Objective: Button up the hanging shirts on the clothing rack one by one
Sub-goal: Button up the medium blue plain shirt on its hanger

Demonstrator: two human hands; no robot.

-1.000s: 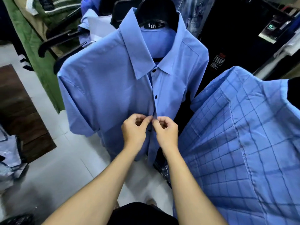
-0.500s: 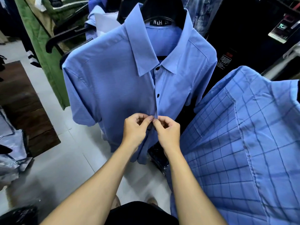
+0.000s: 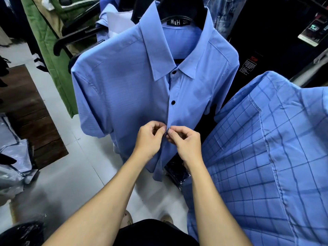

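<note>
Both hands meet at the front placket of the plain blue shirt (image 3: 124,82), about mid-chest height on the garment. Left hand (image 3: 149,139): fingers curled, thumb and forefinger pinching the left edge of the placket. Right hand (image 3: 186,144): likewise curled, thumb and forefinger pinching the opposite edge. Fingertips of the two hands nearly touch; a small fold of blue cloth shows between them. Whether a button sits in that pinch cannot be told, as the fingers cover it.

Above the hands, two dark buttons on the placket: the lower button (image 3: 173,102) done up, the upper button (image 3: 174,72) just under the collar point. Below the hands the shirt fronts hang apart, lower hem loose.

The shirt hangs on a black hanger (image 3: 181,13) carrying a size tab reading "N&H 2XL" (image 3: 179,22). Collar spread open, short sleeves drooping either side.

To the right, close to the right forearm, a blue checked shirt (image 3: 266,157) fills the frame edge, its shoulder turned towards the camera. Behind the plain shirt to the left, more hangers with a pale blue garment (image 3: 115,20), then a green garment (image 3: 51,55) hanging long. Dark clothing (image 3: 266,41) with a tag behind on the right.

Floor: pale tiles (image 3: 71,174), a dark wooden panel (image 3: 26,112) at left, grey plastic packaging (image 3: 12,153) piled beside it. Plastic-wrapped dark items (image 3: 177,174) lie on the floor beneath the shirt.
</note>
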